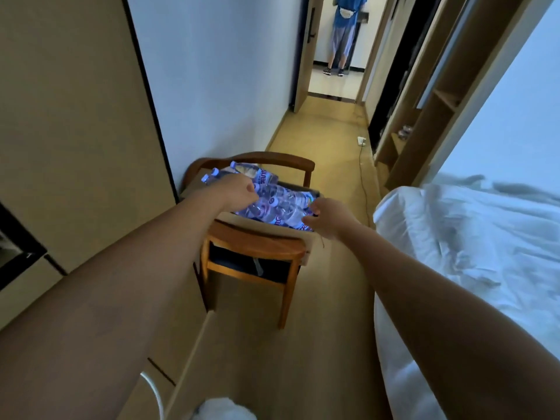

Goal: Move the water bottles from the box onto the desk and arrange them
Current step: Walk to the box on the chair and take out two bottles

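Note:
A cardboard box [263,226] sits on the seat of a wooden chair [256,245] and holds several clear water bottles [281,204] with blue-and-white labels, lying on their sides. My left hand [239,189] reaches over the box's left end, its fingers curled round raised bottles [263,176] whose blue caps point left. My right hand [328,216] is at the box's right end, thumb and fingers closing round the end of a lying bottle [305,226]. The box's far side is hidden behind the bottles.
A tan desk or cabinet front [169,368] runs along the lower left. A white bed [472,244] fills the right. A floor cable and power strip [361,140] lie beyond the chair. A person [344,31] stands in the far doorway.

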The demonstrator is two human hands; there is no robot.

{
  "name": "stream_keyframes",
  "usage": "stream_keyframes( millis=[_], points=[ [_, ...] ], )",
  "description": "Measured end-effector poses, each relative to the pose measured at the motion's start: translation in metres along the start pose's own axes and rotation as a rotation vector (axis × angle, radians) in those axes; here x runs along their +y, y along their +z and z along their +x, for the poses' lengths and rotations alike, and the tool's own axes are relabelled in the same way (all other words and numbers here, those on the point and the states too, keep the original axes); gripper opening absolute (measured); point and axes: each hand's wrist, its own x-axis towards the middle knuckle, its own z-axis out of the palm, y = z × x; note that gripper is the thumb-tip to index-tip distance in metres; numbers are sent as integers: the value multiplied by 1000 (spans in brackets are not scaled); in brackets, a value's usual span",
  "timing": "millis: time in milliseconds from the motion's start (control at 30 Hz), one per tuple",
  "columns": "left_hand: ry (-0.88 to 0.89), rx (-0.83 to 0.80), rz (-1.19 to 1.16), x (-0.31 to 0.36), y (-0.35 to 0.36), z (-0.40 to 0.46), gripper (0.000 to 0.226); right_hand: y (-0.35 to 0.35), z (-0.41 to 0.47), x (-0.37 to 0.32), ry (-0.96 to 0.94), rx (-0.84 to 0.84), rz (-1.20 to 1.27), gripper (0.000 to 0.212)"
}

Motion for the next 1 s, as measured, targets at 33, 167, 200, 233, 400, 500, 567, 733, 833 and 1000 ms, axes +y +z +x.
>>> stream_keyframes(
  millis=[33,167,200,233,400,500,567,733,833,1000],
  points=[
    [0,-8,2,-3,-1,19,29,2,17,1,-6,-1,0,33],
    [-32,-72,-28,-20,12,67,26,16,75,9,2,-40,29,43],
    [-43,-84,-42,-25,17,77,27,20,89,11,1,-52,26,45],
    [-58,-92,-54,-31,21,87,28,22,104,12,-1,-62,22,48],
    [-189,-71,-148,-59,29,128,37,45,170,20,-55,-133,29,61],
    [-237,-68,-293,-76,38,148,23,64,209,26,-98,-215,-40,75],
    [-281,-40,-362,-83,48,162,12,78,234,30,-157,-254,-90,80],
    [-441,-81,-478,-84,82,188,12,114,267,53,-343,-392,-177,86],
    [-547,-82,-517,-79,97,202,13,130,276,73,-454,-414,-245,88],
    [-700,68,-582,-75,118,213,16,144,289,90,-660,-375,-247,78]
  ],
)
